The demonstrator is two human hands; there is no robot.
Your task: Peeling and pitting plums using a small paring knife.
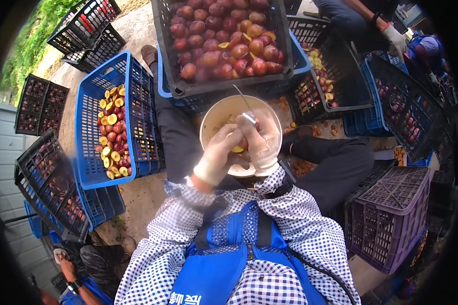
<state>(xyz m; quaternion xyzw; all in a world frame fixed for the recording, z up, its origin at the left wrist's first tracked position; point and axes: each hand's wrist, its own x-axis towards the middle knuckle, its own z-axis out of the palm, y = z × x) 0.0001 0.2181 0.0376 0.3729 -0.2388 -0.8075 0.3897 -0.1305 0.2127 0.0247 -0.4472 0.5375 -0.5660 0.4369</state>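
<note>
My two gloved hands meet over a cream round bucket (212,111) between my legs. My left hand (220,152) is closed around a plum (237,149), whose yellow flesh shows between the fingers. In my right hand (262,145) is a small knife (243,96), its thin blade pointing up and away from me. The knife's handle is mostly covered by the fingers. Just beyond the bucket, a black crate (171,84) full of whole red plums (213,30) rests on a blue crate (163,86); a few yellow pieces lie among the plums.
At left stands a blue crate (81,152) with halved plums (112,132). Another black crate (341,71) with cut plums is at the right, near a co-worker's gloved hand (394,39). A purple crate (387,218) stands lower right. Another person's hand (61,254) shows lower left.
</note>
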